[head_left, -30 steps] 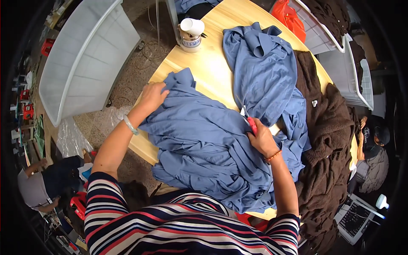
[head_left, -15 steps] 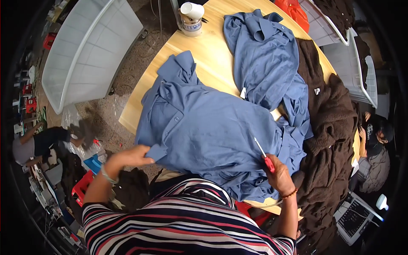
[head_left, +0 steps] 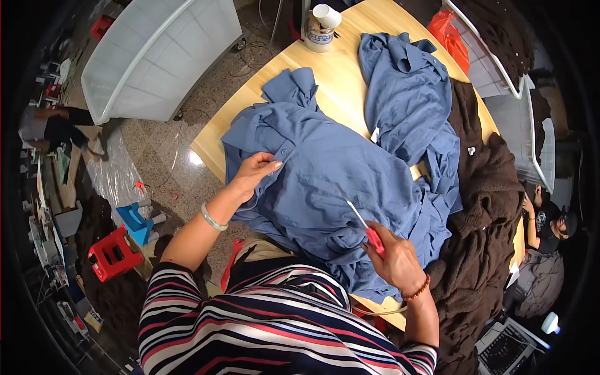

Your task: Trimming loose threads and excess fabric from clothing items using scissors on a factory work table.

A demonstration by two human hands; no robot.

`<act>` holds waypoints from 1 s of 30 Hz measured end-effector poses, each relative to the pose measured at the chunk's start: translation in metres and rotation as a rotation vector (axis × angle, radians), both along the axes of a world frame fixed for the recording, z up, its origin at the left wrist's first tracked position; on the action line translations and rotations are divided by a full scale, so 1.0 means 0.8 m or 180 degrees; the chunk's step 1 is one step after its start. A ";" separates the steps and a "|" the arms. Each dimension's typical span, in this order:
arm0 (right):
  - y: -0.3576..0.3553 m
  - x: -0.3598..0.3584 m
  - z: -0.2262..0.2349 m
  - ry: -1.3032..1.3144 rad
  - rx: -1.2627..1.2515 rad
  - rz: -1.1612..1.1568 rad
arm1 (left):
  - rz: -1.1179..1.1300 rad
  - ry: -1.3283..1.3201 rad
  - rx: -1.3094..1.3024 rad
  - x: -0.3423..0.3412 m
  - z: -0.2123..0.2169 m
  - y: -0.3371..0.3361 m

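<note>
Left hand (head_left: 252, 175) has moved up, pinching one blue shirt (head_left: 334, 159); right hand (head_left: 399, 262) grips one red-handled tool (head_left: 374, 239).

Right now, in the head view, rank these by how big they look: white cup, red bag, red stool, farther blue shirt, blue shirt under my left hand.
1. Blue shirt under your left hand
2. Farther blue shirt
3. Red bag and red stool: too alike to rank
4. White cup
</note>
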State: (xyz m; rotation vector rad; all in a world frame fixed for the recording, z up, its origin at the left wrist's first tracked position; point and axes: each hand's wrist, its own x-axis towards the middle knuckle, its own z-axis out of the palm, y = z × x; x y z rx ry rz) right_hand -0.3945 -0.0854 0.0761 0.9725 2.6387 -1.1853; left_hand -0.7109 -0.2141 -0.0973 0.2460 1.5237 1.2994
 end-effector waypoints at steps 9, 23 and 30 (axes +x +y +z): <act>-0.003 -0.101 -0.050 -0.0529 0.0696 0.1258 | -0.0027 -0.0028 0.0394 0.001 -0.033 -0.004; -0.026 -0.114 -0.047 -0.0239 -0.0330 0.1533 | -0.0757 0.1356 -0.0113 -0.012 -0.009 -0.038; 0.019 -0.122 -0.011 -0.0149 -0.0165 0.0654 | 0.1156 -0.1015 -0.0082 -0.006 0.051 0.067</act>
